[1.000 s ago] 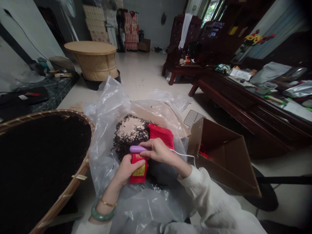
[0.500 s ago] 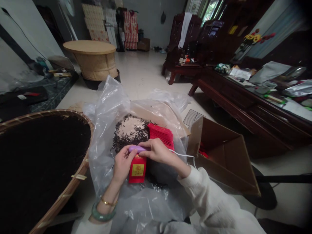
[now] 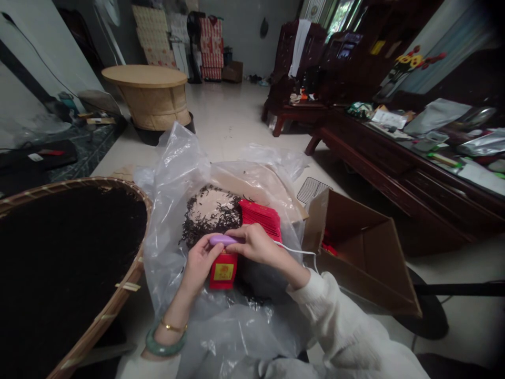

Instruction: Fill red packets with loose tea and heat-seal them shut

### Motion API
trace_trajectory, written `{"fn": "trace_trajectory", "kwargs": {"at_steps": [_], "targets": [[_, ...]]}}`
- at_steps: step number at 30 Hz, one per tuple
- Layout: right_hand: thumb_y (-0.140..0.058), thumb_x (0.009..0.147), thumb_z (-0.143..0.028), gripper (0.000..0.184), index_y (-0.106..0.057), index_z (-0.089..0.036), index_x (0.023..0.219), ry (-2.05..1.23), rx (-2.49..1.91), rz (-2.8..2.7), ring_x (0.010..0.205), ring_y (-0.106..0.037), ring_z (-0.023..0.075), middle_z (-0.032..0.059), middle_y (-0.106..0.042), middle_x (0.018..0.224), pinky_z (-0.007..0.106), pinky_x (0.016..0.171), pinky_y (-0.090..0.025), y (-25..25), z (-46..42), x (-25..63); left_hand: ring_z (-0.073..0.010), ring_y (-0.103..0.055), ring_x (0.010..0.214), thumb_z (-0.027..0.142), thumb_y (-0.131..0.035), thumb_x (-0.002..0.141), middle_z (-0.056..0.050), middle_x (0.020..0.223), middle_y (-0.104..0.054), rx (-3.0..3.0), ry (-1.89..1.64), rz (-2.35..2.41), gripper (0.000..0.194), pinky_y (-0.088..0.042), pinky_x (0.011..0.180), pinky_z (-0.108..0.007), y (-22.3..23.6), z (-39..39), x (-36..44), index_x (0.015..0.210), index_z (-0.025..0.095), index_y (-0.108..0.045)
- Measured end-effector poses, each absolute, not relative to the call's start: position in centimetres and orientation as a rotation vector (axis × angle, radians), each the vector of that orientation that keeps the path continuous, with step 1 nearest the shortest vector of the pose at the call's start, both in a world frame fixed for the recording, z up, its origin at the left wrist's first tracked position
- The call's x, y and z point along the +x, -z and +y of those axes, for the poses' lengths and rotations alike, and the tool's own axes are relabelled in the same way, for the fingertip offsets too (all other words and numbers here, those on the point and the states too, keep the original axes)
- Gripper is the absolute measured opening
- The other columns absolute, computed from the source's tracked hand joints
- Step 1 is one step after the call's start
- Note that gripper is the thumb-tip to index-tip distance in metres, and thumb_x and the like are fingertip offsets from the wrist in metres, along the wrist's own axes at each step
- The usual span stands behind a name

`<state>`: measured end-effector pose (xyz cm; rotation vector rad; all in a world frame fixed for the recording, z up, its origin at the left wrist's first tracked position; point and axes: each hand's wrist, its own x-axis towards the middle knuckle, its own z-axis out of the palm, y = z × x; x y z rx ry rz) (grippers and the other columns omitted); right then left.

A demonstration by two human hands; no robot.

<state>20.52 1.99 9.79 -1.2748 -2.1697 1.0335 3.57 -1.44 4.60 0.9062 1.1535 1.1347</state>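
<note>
My right hand (image 3: 258, 243) is closed on a small purple handheld bag sealer (image 3: 222, 240), whose white cord runs off to the right. The sealer lies across the top edge of a red packet (image 3: 223, 272) with a yellow label. My left hand (image 3: 200, 258) pinches at the packet's upper left corner, its fingers also touching the sealer's left end. The packet hangs below both hands, and its top edge is hidden by them. Dark, twisted loose tea leaves (image 3: 209, 218) lie just beyond, and a row of red packets (image 3: 261, 218) stands beside them.
Clear plastic sheeting (image 3: 173, 173) surrounds the leaves. At left is a wide woven tray (image 3: 145, 221) of dark leaves. An open cardboard box (image 3: 366, 263) with something red inside stands at right, near a dark wooden table (image 3: 379, 158). A round-topped basket (image 3: 145, 76) stands farther back.
The red packet's lower end has swung up and away a little, so its front looks shorter. Both hands and the sealer stay almost in place.
</note>
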Motion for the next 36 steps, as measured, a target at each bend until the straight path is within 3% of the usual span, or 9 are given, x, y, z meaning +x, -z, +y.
{"fn": "trace_trajectory", "kwargs": {"at_steps": [4, 9, 18, 25, 29, 33, 36], "targets": [[-0.072, 0.080, -0.024, 0.029, -0.074, -0.019, 0.108, -1.086, -1.309, -2.094, 0.077, -0.066, 0.0181, 0.0013, -0.076, 0.088, 0.024, 0.067, -0.043, -9.6, 2.5, 20.9, -0.0232, -0.070, 0.079, 0.037, -0.085, 0.052, -0.006, 0.087, -0.075, 0.909, -0.919, 1.184, 0.055, -0.056, 0.072, -0.032, -4.1, -1.7, 3.5, 0.098, 0.014, -0.066], [-0.082, 0.070, -0.030, 0.050, -0.070, -0.016, 0.117, -1.166, -1.302, -2.117, 0.084, -0.068, 0.0214, 0.0068, -0.075, 0.100, 0.029, 0.072, -0.049, -9.4, 2.9, 21.8, -0.0227, -0.071, 0.076, 0.037, -0.082, 0.056, -0.005, 0.085, -0.077, 0.955, -0.957, 1.208, 0.050, -0.057, 0.073, -0.035, -4.1, -1.7, 3.2, 0.098, 0.014, -0.069], [-0.078, 0.073, -0.024, 0.033, -0.075, -0.019, 0.106, -1.199, -1.265, -1.988, 0.088, -0.070, 0.0228, 0.0040, -0.077, 0.098, 0.030, 0.076, -0.051, -9.2, 2.6, 21.6, -0.0219, -0.070, 0.068, 0.036, -0.083, 0.051, -0.004, 0.077, -0.076, 0.958, -0.919, 1.242, 0.047, -0.058, 0.067, -0.034, -5.1, -1.8, 3.5, 0.090, 0.014, -0.069], [-0.075, 0.078, -0.027, 0.031, -0.075, -0.019, 0.108, -1.074, -1.276, -2.056, 0.074, -0.067, 0.0192, 0.0014, -0.076, 0.086, 0.025, 0.064, -0.043, -9.0, 1.9, 21.2, -0.0190, -0.067, 0.067, 0.045, -0.079, 0.059, -0.004, 0.078, -0.075, 0.965, -0.988, 1.221, 0.048, -0.054, 0.063, -0.028, -4.4, -1.5, 3.4, 0.093, 0.013, -0.071], [-0.070, 0.083, -0.036, 0.028, -0.075, -0.019, 0.105, -1.090, -1.215, -2.074, 0.067, -0.063, 0.0163, -0.0005, -0.073, 0.076, 0.022, 0.058, -0.038, -8.7, 1.6, 21.3, -0.0177, -0.065, 0.066, 0.048, -0.078, 0.060, -0.003, 0.074, -0.074, 0.971, -1.057, 1.243, 0.043, -0.052, 0.062, -0.027, -4.3, -1.1, 3.7, 0.084, 0.014, -0.073], [-0.073, 0.080, -0.038, 0.038, -0.071, -0.017, 0.112, -1.122, -1.189, -2.045, 0.079, -0.066, 0.0191, 0.0035, -0.074, 0.094, 0.025, 0.066, -0.046, -7.9, 1.9, 22.3, -0.0152, -0.063, 0.058, 0.044, -0.082, 0.053, -0.001, 0.065, -0.072, 0.945, -1.052, 1.269, 0.037, -0.050, 0.057, -0.025, -4.5, -0.9, 4.1, 0.074, 0.014, -0.071], [-0.075, 0.077, -0.032, 0.047, -0.065, -0.017, 0.121, -0.933, -1.349, -2.035, 0.092, -0.066, 0.0233, 0.0085, -0.072, 0.110, 0.032, 0.078, -0.050, -6.4, 2.5, 23.9, -0.0129, -0.059, 0.051, 0.043, -0.083, 0.050, 0.001, 0.057, -0.068, 0.860, -1.110, 1.310, 0.036, -0.047, 0.050, -0.022, -4.4, -0.8, 4.2, 0.069, 0.015, -0.070]]}}
